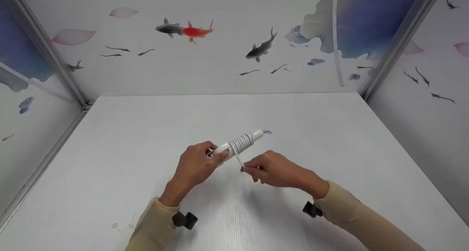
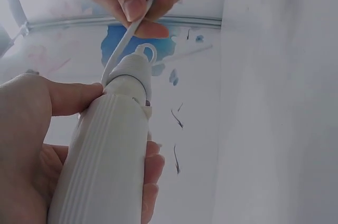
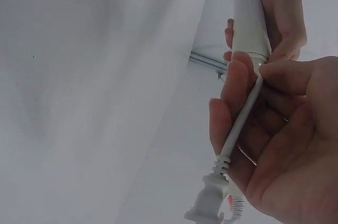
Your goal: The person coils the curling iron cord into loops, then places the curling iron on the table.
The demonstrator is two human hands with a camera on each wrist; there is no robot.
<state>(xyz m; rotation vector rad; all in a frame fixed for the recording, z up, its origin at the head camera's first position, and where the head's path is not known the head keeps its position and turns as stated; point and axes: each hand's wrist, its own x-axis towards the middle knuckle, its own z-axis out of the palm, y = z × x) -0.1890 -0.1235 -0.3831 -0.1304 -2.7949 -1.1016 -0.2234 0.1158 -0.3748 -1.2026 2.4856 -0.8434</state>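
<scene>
A white, rod-shaped electric appliance (image 1: 258,134), its exact kind unclear, is held tilted above the table, with its far end up to the right. Its white power cord (image 1: 242,144) is wound round the upper part in several tight turns. My left hand (image 1: 196,163) grips the lower body; in the left wrist view the thumb presses near the cord's start on the ribbed casing (image 2: 103,155). With thumb and fingers my right hand (image 1: 276,170) pinches the cord's loose stretch (image 3: 240,121). In the right wrist view the plug (image 3: 208,197) hangs from that stretch, below the fingers.
A white tabletop (image 1: 110,152) lies beneath both hands. White panels printed with fish and petals (image 1: 220,71) stand behind and at both sides, joined by metal corner posts (image 1: 395,49). Dark wrist mounts (image 1: 185,220) sit on both sleeves.
</scene>
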